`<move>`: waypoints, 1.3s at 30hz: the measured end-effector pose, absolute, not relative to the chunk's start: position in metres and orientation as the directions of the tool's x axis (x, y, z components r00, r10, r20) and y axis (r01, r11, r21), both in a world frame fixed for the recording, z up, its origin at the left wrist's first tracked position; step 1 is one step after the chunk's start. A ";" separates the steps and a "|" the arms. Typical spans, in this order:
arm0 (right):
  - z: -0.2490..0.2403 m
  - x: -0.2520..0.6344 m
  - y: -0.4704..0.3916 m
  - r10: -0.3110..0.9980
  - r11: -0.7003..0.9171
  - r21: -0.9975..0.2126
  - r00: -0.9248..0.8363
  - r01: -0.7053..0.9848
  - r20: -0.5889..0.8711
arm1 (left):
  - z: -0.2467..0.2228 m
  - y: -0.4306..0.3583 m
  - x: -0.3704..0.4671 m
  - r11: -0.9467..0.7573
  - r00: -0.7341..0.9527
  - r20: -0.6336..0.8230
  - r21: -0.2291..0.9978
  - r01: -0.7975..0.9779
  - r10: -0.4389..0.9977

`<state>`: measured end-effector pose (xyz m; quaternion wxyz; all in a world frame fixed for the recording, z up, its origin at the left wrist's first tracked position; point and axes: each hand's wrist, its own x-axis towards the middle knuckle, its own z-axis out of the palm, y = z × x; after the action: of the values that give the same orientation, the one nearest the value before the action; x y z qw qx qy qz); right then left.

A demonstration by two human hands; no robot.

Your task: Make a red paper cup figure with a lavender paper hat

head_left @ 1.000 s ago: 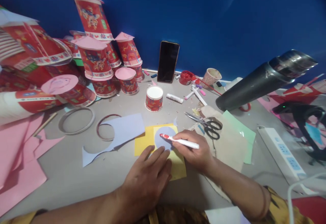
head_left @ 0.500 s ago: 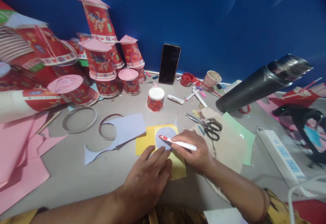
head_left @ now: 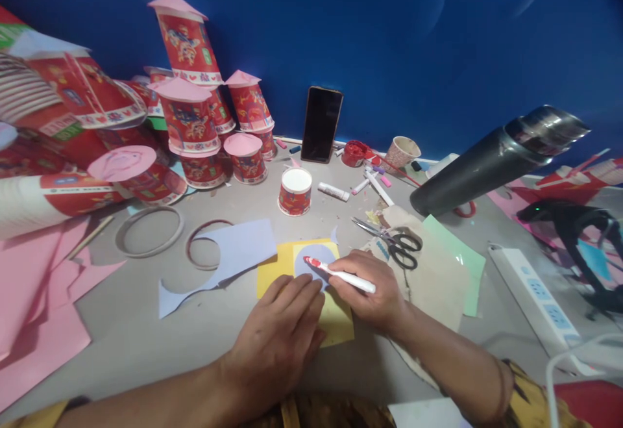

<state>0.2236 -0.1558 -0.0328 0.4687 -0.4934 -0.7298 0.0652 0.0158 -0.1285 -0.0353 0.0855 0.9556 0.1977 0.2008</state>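
Observation:
My right hand (head_left: 372, 288) grips a white marker (head_left: 354, 280) with a red tip end, held low over a lavender paper circle (head_left: 316, 256). Whether the tip touches the paper I cannot tell. My left hand (head_left: 282, 327) lies flat, fingers stretched out, with its fingertips on the circle's lower edge. Beneath the circle are sheets of yellow paper (head_left: 341, 324). To the left lies a lavender offcut (head_left: 248, 246) with round pieces cut out of it. Black-handled scissors (head_left: 402, 246) rest just beyond my right hand.
A short red cup (head_left: 294, 193) and a glue stick (head_left: 333, 191) stand and lie ahead. A phone (head_left: 321, 124) leans on the blue wall. Stacked red paper cups (head_left: 187, 119) crowd the left. A dark tilted cylinder (head_left: 479, 168) and a power strip (head_left: 533, 298) are on the right.
My left hand's fingers have drawn closer together and lie flatter on the paper. The marker stays in my right hand in nearly the same place. The whole view has shifted slightly.

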 end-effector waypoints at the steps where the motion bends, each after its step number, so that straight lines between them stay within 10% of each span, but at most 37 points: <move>1: -0.033 0.224 -0.156 0.782 0.507 -0.558 -0.080 0.657 0.618 | -0.036 -0.128 0.015 -0.903 0.833 0.356 0.238 0.356 0.423; 39: -0.037 0.222 -0.157 0.803 0.467 -0.460 -0.143 0.755 0.579 | -0.041 -0.130 0.017 -0.881 0.858 0.209 0.171 0.441 0.470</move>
<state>0.2215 -0.1568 -0.0369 0.4032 -0.5155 -0.7555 0.0295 0.0168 -0.1300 -0.0415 0.0586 0.9620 0.2365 0.1229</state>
